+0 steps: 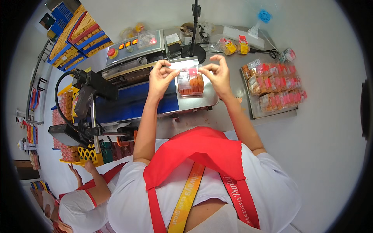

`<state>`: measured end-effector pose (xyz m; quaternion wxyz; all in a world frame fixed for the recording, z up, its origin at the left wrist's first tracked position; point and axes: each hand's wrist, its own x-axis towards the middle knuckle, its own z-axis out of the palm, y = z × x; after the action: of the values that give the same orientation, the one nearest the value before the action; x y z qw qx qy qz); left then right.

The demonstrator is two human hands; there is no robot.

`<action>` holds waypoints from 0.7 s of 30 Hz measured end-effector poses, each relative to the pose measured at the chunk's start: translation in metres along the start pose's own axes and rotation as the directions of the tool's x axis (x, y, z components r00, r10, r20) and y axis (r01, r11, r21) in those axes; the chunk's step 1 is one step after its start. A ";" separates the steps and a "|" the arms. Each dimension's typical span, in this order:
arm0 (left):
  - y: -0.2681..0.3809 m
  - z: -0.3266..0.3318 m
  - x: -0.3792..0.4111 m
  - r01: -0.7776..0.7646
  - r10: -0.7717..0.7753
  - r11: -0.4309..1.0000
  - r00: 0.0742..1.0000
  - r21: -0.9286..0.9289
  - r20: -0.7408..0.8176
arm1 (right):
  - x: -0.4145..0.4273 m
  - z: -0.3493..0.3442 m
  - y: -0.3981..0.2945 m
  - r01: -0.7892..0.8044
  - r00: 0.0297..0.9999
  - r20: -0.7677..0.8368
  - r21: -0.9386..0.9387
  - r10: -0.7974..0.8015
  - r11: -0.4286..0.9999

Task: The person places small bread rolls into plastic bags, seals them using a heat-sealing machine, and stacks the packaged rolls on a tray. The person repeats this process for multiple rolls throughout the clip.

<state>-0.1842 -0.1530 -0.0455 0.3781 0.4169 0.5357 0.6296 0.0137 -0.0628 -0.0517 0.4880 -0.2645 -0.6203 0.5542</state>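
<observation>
A clear plastic pack of brown baked slices [195,86] with a pink label lies on the bare metal end plate [205,102] of a blue conveyor belt [131,99]. My left hand [161,78] pinches the pack's upper left corner between thumb and fingertips. At the opposite upper corner, the thumb and index finger of my right hand [217,76] meet on the plastic, the other fingers raised and slightly blurred. A metal tray [252,109] to the right carries rows of similar pink-labelled packs [274,81].
Behind the belt stands a control panel [135,45] with a red emergency stop button [112,52]. A black stand [193,54] rises near my hands. A jointed black device [90,99] overhangs the belt. At lower left, a co-worker [87,198] reaches toward a yellow crate [87,154].
</observation>
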 end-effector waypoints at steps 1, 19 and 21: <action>0.002 -0.002 0.007 0.018 -0.018 0.996 1.000 0.087 0.001 | 0.008 0.000 -0.002 -0.026 1.000 0.000 -0.019 0.026 0.999; -0.024 0.008 0.071 -0.091 0.090 0.354 0.994 0.931 0.063 | 0.084 0.027 0.044 0.657 0.751 0.658 -0.740 -0.047 0.145; -0.029 0.006 0.071 -0.101 0.113 0.371 0.992 0.923 0.063 | 0.081 0.030 0.042 0.606 0.764 0.628 -0.778 0.149 0.167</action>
<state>-0.2042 -0.0812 -0.0657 0.0371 0.5870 0.7693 0.2495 -0.0535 0.0047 -0.0632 0.0800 -0.2217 -0.9718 0.0021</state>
